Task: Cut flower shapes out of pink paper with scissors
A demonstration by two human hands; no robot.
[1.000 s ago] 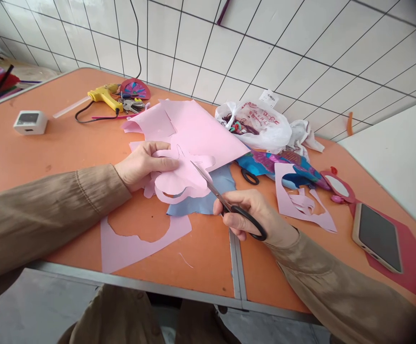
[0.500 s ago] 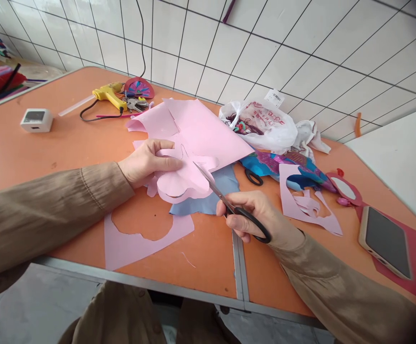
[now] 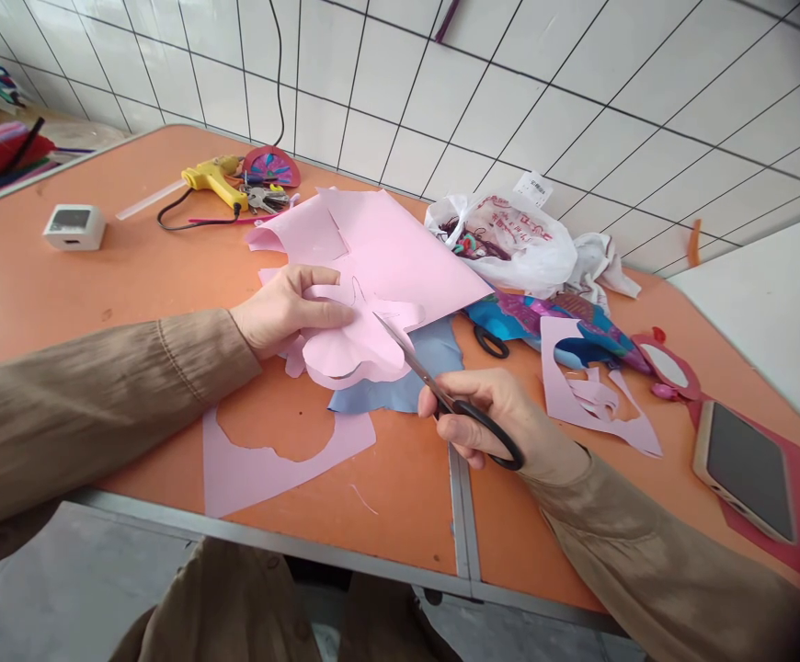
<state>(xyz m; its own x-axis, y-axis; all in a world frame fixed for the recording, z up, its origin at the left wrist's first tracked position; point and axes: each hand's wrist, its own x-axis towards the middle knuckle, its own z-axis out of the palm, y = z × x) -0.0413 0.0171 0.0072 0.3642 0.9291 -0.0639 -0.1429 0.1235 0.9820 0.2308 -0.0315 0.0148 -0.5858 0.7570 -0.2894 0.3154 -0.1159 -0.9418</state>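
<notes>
My left hand (image 3: pixel 296 313) pinches a pink paper cutout (image 3: pixel 345 349) with a rounded, petal-like outline and thin drawn lines on it. Black-handled scissors (image 3: pixel 486 428) are in my right hand (image 3: pixel 489 414), fingers through and around the handles. The blades point up and left, their tips against the cutout's middle. Behind the cutout lies a larger pink sheet (image 3: pixel 400 239). A blue piece (image 3: pixel 434 359) of sheet material shows underneath. In front, a pink offcut (image 3: pixel 255 478) with a large rounded opening rests on the orange table (image 3: pixel 386 487).
A yellow glue gun (image 3: pixel 213 179), keys (image 3: pixel 266 198) and a small white box (image 3: pixel 74 227) are at the back left. Toward the right lie a white plastic bag (image 3: pixel 510 244), another black handle (image 3: pixel 491 341), more pink scraps (image 3: pixel 603 400) and a phone (image 3: pixel 748 473).
The whole view has shifted slightly. Both hands, the cutout and the scissors keep nearly the same positions relative to each other.
</notes>
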